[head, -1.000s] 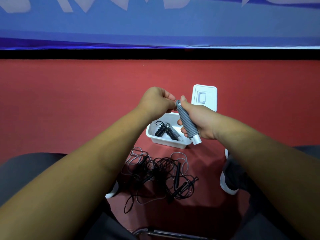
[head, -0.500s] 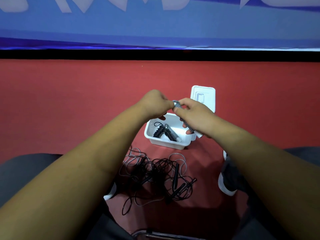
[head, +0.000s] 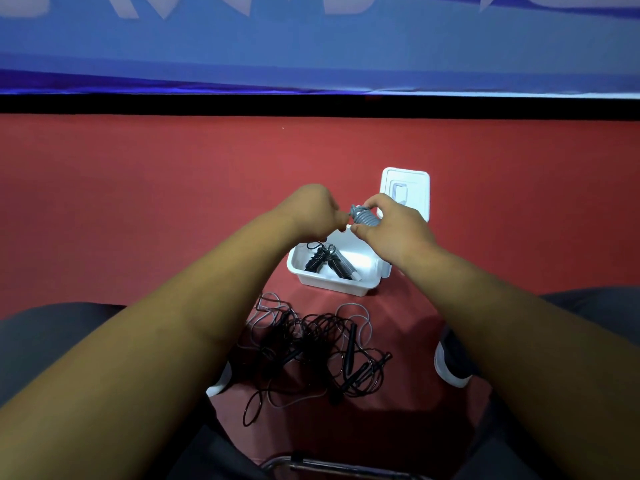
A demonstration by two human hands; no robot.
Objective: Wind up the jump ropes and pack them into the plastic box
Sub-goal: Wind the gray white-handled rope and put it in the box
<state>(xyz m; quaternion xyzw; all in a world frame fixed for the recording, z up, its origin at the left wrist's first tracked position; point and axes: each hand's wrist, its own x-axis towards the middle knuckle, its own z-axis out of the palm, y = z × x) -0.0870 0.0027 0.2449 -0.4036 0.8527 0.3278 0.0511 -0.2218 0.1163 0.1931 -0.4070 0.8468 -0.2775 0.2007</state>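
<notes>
A grey jump rope (head: 364, 217), wound tightly around its handles, is held above the white plastic box (head: 332, 285). My right hand (head: 394, 230) grips the bundle, covering most of it. My left hand (head: 313, 213) pinches its top end. Inside the box lies a wound black jump rope (head: 327, 259). A tangle of loose black and grey jump ropes (head: 311, 344) lies on the red floor in front of the box, between my feet.
The box's white lid (head: 405, 192) lies on the floor behind the box. My shoes (head: 450, 367) flank the tangle. A metal chair bar (head: 332, 465) shows at the bottom. A blue banner (head: 311, 43) closes off the far side.
My right hand has turned over the grey bundle, so its fingers now cover most of it. Both hands stay together above the box.
</notes>
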